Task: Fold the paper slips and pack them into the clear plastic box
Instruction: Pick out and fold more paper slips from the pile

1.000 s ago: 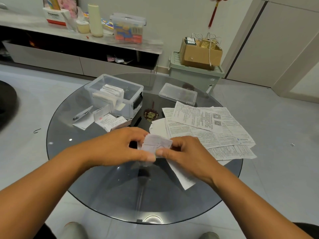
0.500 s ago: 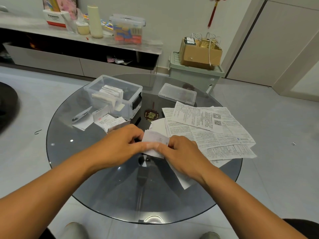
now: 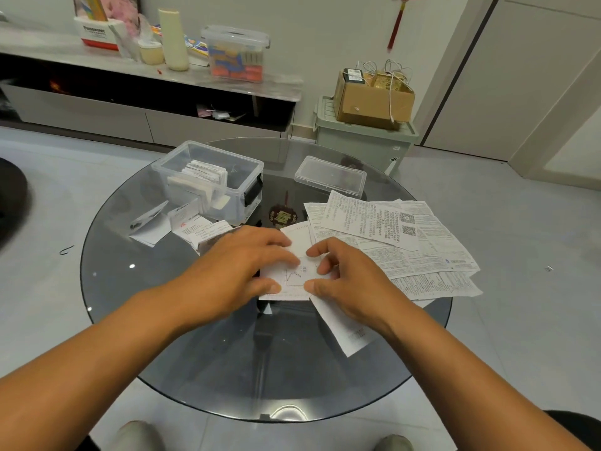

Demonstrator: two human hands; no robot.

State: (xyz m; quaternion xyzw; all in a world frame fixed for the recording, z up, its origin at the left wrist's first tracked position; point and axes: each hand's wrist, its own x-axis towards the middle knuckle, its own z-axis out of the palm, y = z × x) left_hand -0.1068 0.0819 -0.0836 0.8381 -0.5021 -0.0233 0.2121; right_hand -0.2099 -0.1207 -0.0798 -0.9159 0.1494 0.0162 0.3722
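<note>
A small folded white paper slip (image 3: 294, 275) lies on the round glass table (image 3: 227, 353) in front of me. My left hand (image 3: 240, 271) presses on its left part with flat fingers and thumb. My right hand (image 3: 344, 281) touches its right part with bent fingertips and thumb. A long slip (image 3: 344, 327) runs out from under my right hand. The clear plastic box (image 3: 239, 206) stands open at the back left, with several folded slips upright inside. Flat printed slips (image 3: 390, 236) are spread on the right.
The box's clear lid (image 3: 330, 172) lies at the back of the table. A few folded slips (image 3: 195, 227) lie left of the box. A dark red ornament (image 3: 282, 216) sits mid-table. Behind stand a green bin (image 3: 364, 141) and a low shelf.
The slip was held up between both hands a second ago. It now lies on the glass, and both hands have come down on top of it.
</note>
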